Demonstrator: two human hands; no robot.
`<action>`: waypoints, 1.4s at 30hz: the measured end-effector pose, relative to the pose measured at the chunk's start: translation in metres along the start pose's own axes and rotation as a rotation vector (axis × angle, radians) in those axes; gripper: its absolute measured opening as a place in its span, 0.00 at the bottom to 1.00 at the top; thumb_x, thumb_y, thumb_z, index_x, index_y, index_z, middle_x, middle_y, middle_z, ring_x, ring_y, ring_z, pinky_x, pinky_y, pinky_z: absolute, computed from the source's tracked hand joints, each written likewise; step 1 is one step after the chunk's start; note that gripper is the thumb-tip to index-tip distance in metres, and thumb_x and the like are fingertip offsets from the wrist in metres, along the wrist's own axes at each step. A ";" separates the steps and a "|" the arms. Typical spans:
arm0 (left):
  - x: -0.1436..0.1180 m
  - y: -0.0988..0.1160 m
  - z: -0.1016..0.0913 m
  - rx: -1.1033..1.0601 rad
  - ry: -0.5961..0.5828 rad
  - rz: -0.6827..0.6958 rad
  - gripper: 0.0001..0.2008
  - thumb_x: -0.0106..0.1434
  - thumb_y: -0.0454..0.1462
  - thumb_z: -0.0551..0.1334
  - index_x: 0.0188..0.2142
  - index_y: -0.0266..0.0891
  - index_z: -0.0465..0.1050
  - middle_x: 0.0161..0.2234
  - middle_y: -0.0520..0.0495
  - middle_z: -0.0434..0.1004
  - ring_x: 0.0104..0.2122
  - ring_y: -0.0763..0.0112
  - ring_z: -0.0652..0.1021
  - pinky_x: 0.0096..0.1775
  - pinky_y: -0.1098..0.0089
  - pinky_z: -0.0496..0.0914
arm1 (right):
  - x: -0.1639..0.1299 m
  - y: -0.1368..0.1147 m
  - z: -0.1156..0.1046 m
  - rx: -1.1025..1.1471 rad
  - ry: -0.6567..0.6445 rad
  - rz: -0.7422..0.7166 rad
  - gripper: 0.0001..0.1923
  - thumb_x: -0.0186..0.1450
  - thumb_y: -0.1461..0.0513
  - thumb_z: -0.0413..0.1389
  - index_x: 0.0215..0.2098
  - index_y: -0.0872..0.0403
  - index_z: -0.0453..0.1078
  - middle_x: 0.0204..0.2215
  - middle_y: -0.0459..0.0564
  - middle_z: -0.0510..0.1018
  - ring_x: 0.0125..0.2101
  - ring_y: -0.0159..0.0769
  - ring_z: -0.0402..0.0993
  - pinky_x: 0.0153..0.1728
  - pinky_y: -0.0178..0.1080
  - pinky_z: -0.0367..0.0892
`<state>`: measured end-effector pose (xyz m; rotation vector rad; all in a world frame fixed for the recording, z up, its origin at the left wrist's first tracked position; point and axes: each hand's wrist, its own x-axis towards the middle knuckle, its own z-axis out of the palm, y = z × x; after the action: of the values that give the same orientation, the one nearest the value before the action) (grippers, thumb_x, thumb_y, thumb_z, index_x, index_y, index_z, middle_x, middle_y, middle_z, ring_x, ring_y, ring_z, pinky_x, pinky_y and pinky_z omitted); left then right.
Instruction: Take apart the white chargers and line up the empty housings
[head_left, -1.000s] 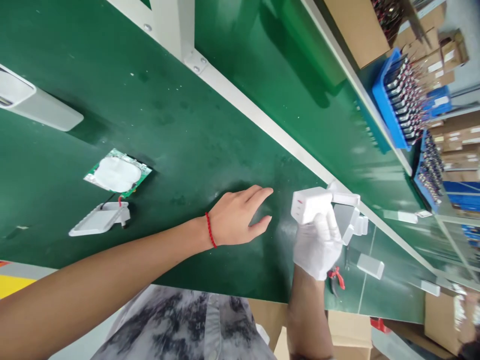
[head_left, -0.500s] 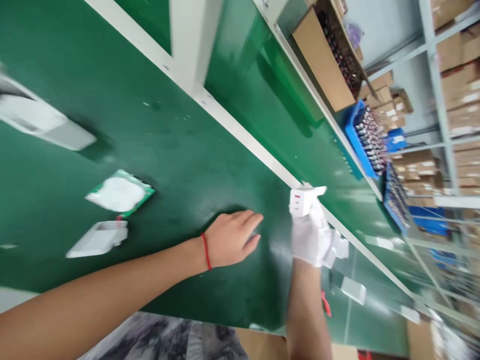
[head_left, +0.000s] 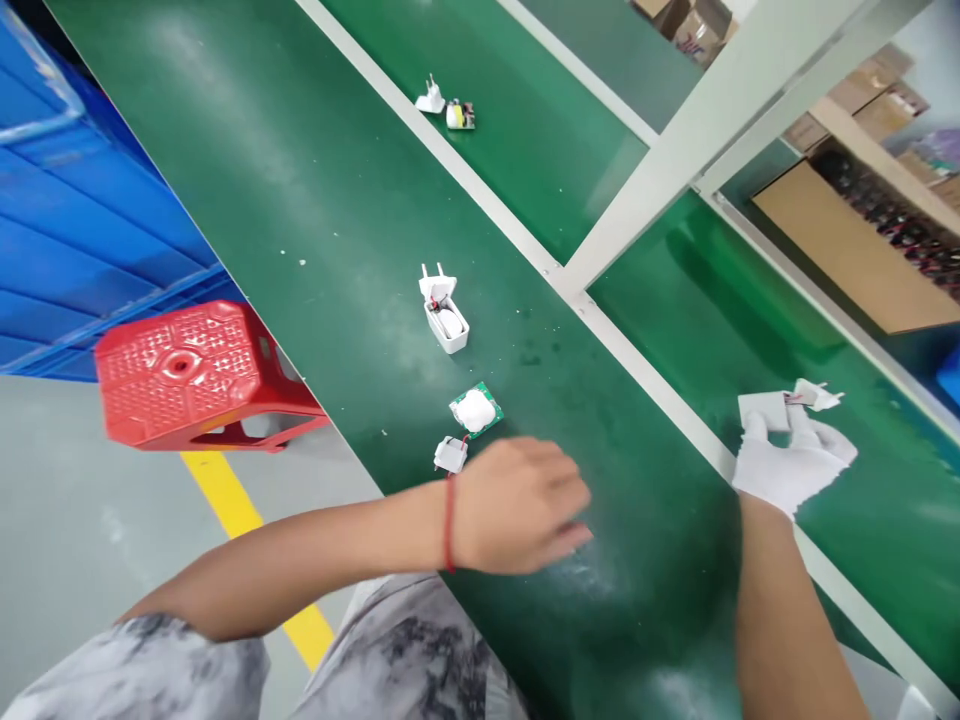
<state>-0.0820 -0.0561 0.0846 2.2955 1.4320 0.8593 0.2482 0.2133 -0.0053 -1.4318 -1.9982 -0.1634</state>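
My right hand [head_left: 791,462], in a white glove, holds a white charger casing [head_left: 765,408] with a small white plug cap [head_left: 816,395] hanging beside it on red wire. This hand sits over the white rail [head_left: 660,400] between two green belt lanes. My bare left hand [head_left: 517,505], with a red string on the wrist, rests palm down on the green belt [head_left: 300,200], holding nothing. Just left of it lie a small white cover [head_left: 451,454] and a green circuit board with a white pad [head_left: 475,410]. Farther up the belt stands an open white charger shell with prongs [head_left: 444,312].
A white plug and another small part [head_left: 446,108] lie far up the belt. A red plastic stool [head_left: 191,375] and a blue bin [head_left: 82,220] stand on the floor to the left, by a yellow floor line [head_left: 255,545]. A cardboard box [head_left: 847,235] of parts sits at right.
The view has swung and pulled back, showing the stool and bin. My right hand has moved right across the rail with the white casing. My left hand stays on the belt.
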 end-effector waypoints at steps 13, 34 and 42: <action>-0.055 -0.135 -0.037 0.010 0.524 -0.785 0.35 0.51 0.45 0.71 0.55 0.38 0.62 0.53 0.38 0.73 0.52 0.53 0.75 0.53 0.54 0.71 | -0.064 -0.164 -0.064 0.118 -0.552 -0.317 0.20 0.67 0.55 0.54 0.56 0.51 0.70 0.51 0.56 0.78 0.48 0.50 0.77 0.51 0.52 0.74; 0.041 0.015 0.045 -0.170 -0.369 0.364 0.22 0.58 0.35 0.62 0.51 0.33 0.61 0.48 0.36 0.73 0.48 0.55 0.74 0.47 0.61 0.73 | -0.116 -0.177 -0.179 0.076 -0.491 -0.304 0.11 0.69 0.63 0.50 0.43 0.51 0.74 0.37 0.52 0.77 0.30 0.33 0.76 0.28 0.33 0.72; 0.042 0.044 0.051 -0.145 -0.454 0.503 0.23 0.59 0.42 0.63 0.50 0.31 0.63 0.47 0.35 0.77 0.43 0.56 0.78 0.41 0.63 0.75 | -0.151 -0.163 -0.215 0.174 -0.459 -0.195 0.11 0.67 0.66 0.51 0.45 0.49 0.71 0.34 0.50 0.76 0.29 0.32 0.74 0.28 0.33 0.69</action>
<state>-0.0050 -0.0363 0.0824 2.5531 0.5958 0.4837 0.2264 -0.0696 0.1167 -1.2399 -2.4525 0.2747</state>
